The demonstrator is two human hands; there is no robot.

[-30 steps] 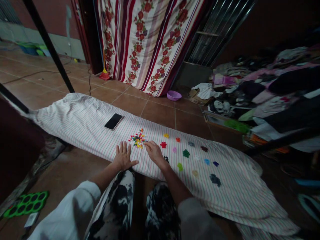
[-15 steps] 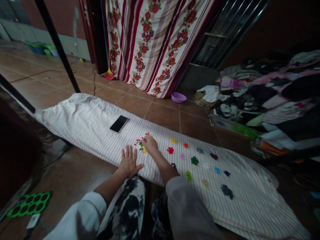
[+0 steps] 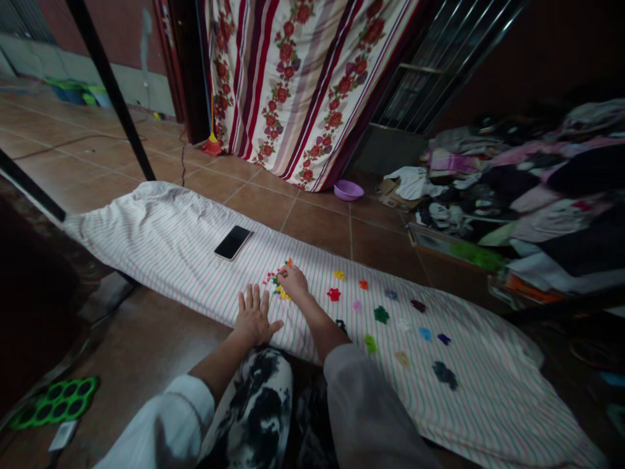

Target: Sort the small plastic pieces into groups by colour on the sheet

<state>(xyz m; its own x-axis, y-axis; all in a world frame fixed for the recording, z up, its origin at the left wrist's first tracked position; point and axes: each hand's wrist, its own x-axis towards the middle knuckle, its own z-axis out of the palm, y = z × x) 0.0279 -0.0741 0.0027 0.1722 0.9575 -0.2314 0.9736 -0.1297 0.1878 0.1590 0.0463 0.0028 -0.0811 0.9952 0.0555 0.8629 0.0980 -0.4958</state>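
Note:
A striped cloth (image 3: 176, 260) covers a long surface before me. My left hand (image 3: 255, 318) lies flat near its front edge, fingers spread, holding nothing. My right hand (image 3: 293, 280) has its fingers pinched at a pile of small mixed-colour pieces (image 3: 282, 293); whatever is between the fingertips is too small to name. Right of that hand are separate little heaps sorted by colour, among them red (image 3: 334, 294), yellow (image 3: 338, 275), dark green (image 3: 381, 314), lime green (image 3: 370, 344) and dark grey (image 3: 444, 375). My right forearm partly covers a black heap (image 3: 340, 324).
A phone (image 3: 233, 243) lies on the cloth left of the pile. Beyond the cloth are a purple basin (image 3: 348, 190) and a floral curtain (image 3: 293, 85). Clothes (image 3: 541, 189) are heaped at the right. A green object (image 3: 56, 402) lies on the floor at lower left.
The right hand stays pinched at the mixed pile with hardly any movement. My left hand remains spread on the cloth, and the view has shifted very slightly.

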